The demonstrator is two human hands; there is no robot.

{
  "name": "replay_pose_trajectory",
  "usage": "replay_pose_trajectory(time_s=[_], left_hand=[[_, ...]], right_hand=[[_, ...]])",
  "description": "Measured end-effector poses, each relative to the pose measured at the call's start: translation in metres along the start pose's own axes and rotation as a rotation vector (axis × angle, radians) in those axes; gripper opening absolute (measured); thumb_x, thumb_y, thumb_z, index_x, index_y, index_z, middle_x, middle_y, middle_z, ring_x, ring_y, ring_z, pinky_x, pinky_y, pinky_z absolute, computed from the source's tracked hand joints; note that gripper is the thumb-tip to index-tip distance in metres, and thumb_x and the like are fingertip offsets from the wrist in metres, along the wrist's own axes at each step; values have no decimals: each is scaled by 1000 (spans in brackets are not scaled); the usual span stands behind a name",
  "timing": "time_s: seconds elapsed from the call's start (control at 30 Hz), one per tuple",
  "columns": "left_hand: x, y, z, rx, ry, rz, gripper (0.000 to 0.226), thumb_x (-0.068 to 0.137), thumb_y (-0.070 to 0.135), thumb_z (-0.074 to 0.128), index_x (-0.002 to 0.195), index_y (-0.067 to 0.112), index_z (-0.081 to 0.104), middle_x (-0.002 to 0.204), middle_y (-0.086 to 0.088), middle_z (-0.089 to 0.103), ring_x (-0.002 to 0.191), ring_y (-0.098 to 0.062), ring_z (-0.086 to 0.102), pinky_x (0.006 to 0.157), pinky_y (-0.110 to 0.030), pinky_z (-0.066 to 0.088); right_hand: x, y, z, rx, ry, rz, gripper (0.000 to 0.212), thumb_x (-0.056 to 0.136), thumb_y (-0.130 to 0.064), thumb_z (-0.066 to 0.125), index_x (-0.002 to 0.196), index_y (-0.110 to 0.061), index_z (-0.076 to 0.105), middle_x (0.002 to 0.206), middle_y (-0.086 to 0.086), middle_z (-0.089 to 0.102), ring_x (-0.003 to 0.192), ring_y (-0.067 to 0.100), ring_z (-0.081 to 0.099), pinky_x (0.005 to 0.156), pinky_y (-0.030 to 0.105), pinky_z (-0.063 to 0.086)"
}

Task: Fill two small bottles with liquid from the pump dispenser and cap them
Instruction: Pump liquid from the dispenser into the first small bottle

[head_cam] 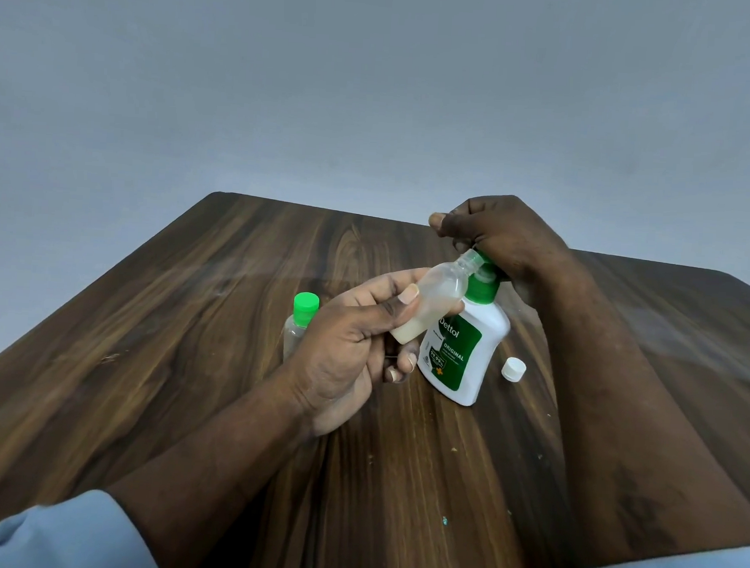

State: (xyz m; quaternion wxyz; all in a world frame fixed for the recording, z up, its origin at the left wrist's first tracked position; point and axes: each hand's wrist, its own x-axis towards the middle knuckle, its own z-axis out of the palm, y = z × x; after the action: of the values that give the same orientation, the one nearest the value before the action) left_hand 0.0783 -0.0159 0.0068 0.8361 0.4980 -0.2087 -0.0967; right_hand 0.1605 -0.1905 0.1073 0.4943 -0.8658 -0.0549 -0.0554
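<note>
Your left hand (352, 339) gripped a clear, uncapped bottle (433, 300) between thumb and fingers, tilting it so its open mouth met the green nozzle of the pump (465, 355). A little pale liquid lay at the bottle's lower end. Your right hand (499, 238) sat on top of the pump, fingers curled down over its green head, which the hand largely hid. The white pump body, with its green label, leaned a little on the wooden worktop (187, 316), directly beneath your right hand and just right of your left. A second bottle (301, 318), clear and closed with a green lid, stood upright just behind your left hand, partly hidden by it. A loose white cap (514, 369) lay on the worktop below your right hand, just beside the pump's base and apart from it. Pale blue sleeves (64, 532) were pushed back on both forearms.
</note>
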Motion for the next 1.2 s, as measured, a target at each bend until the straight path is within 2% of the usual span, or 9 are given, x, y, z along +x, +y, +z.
replay_pose_trajectory(time_s=[0.17,0.27,0.43,0.53,0.7,0.93,1.03,1.2], left_hand=[[0,-1,-1,13,2,1,36,104,26,54,137,14,64,132,-34,61,56,-11,51,49,-24,38],[-1,-2,-2,39,-1,1,36,105,27,54,137,15,64,133,-35,60,57,-11,52,51,-26,38],[0,-3,-4,45,2,-2,36,105,27,53,138,15,63,133,-33,62,57,-11,53,51,-26,38],[0,-2,-3,38,-4,-1,35,106,25,53,138,16,63,133,-32,61,57,-12,52,52,-27,37],[-1,0,-1,32,5,1,37,104,26,54,138,15,63,131,-33,62,58,-13,51,51,-25,39],[0,1,-4,33,16,-3,36,105,25,53,137,12,63,131,-31,65,58,-12,51,51,-24,39],[-1,1,-3,9,11,-10,37,104,24,51,137,11,63,130,-28,67,57,-12,51,49,-22,40],[0,0,-3,-4,-1,1,36,103,25,53,136,13,65,132,-31,64,59,-13,52,50,-22,41]], right_hand=[[1,2,3,-14,-10,22,25,90,-28,79,96,-5,73,67,0,57,57,14,47,59,29,39],[1,4,3,-21,-18,34,33,91,-29,78,99,2,73,67,0,58,62,16,48,67,34,40],[1,3,2,-63,-32,25,19,93,-29,74,90,-10,75,70,-1,59,63,16,48,64,32,40],[1,2,1,-58,-28,12,20,93,-30,74,89,-11,76,68,-2,58,59,14,47,59,29,38],[1,1,0,-56,-29,23,17,93,-25,73,91,-8,75,68,-2,58,58,14,47,59,29,38],[2,4,3,-29,-33,38,18,91,-29,75,81,-15,75,64,-5,57,61,15,47,71,36,39],[2,4,3,-40,-24,30,19,91,-30,76,84,-12,76,66,-3,58,61,15,48,68,34,39],[2,1,1,-63,6,27,29,92,-26,75,100,1,73,68,0,58,56,13,47,57,27,39]])
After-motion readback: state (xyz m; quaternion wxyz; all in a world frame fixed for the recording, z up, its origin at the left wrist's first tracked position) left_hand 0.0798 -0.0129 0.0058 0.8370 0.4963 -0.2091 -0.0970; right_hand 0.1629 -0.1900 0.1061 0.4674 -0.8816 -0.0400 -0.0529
